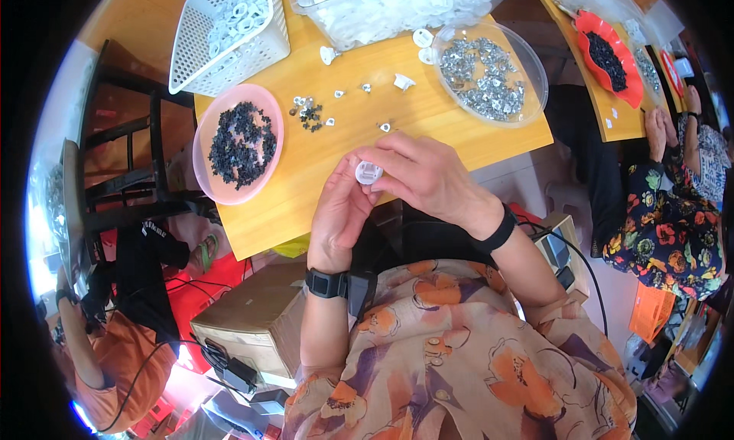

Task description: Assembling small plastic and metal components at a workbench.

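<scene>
Between my two hands, just over the table's near edge, is a small round white plastic part [368, 172] with slots in its face. My left hand [342, 211] closes on its left side, and the thumb and fingers of my right hand [428, 176] pinch it from the right. Ahead of them on the wooden table [417, 146] lie a small metal piece [384, 126], a little pile of black and metal bits [308, 115] and a loose white part [404, 81]. A pink plate [204, 153] of small black pieces stands at the left.
A clear round tray [537, 96] of metal pieces stands right. At the back are a white perforated basket [191, 65] and a clear bin [336, 35], both with white parts. Co-workers sit left and right; a person's hand [656, 134] is near a red dish [631, 88].
</scene>
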A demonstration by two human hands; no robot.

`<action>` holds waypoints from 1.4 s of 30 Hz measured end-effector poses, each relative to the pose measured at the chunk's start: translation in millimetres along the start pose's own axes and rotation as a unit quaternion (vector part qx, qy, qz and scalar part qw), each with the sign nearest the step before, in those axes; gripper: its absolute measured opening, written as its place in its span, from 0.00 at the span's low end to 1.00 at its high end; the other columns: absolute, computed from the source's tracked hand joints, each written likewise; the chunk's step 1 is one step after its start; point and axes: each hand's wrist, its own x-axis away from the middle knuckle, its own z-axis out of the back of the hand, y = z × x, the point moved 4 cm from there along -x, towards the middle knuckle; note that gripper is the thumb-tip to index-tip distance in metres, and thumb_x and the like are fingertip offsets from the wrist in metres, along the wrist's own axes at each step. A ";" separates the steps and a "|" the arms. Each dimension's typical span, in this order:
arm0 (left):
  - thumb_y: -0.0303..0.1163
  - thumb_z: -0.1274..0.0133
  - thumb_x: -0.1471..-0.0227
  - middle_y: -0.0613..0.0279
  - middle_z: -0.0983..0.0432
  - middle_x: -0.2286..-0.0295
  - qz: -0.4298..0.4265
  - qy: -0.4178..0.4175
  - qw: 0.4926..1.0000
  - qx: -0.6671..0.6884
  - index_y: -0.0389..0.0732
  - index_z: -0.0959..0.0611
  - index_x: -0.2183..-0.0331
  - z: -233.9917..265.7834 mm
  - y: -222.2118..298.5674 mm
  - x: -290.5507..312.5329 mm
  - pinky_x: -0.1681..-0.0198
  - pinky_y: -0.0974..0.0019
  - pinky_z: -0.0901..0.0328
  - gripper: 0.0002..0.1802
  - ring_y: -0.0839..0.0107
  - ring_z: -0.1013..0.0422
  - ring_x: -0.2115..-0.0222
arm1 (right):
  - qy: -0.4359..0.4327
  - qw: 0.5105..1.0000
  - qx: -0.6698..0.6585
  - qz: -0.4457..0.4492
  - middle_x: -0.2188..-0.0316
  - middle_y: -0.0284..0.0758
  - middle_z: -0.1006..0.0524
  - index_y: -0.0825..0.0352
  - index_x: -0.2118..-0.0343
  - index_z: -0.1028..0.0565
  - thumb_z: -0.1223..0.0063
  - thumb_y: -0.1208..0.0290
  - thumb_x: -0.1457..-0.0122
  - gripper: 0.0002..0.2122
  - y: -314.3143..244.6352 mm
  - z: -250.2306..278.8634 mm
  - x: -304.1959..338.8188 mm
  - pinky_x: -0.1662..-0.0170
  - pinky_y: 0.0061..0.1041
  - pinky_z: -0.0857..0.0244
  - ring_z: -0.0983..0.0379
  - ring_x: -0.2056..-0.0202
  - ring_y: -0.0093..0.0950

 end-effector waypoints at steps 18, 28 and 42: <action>0.33 0.51 0.43 0.65 0.28 0.64 -0.093 -0.006 0.994 0.060 0.40 0.27 0.57 5.7 -4.9 0.2 0.58 0.72 0.35 0.13 0.76 0.31 0.64 | 0.106 0.991 0.045 -0.070 0.75 0.31 0.28 0.62 0.67 0.26 0.47 0.72 0.48 0.06 -2.1 -13.1 8.5 0.70 0.29 0.38 0.30 0.74 0.33; 0.36 0.53 0.41 0.63 0.28 0.64 -0.120 -0.011 0.992 0.024 0.38 0.26 0.57 2.5 -5.7 4.6 0.55 0.69 0.36 0.14 0.74 0.31 0.63 | 0.132 0.986 -0.031 -0.095 0.75 0.33 0.26 0.63 0.68 0.26 0.47 0.75 0.48 0.05 7.8 -13.5 14.3 0.71 0.29 0.36 0.28 0.73 0.34; 0.29 0.48 0.46 0.59 0.29 0.55 -0.157 -0.029 0.975 -0.154 0.37 0.30 0.50 4.4 0.9 16.6 0.52 0.69 0.37 0.22 0.73 0.33 0.57 | -0.010 0.767 -0.496 -0.407 0.80 0.28 0.26 0.70 0.71 0.24 0.42 0.69 0.46 0.08 32.1 -25.0 27.8 0.78 0.12 0.42 0.35 0.81 0.13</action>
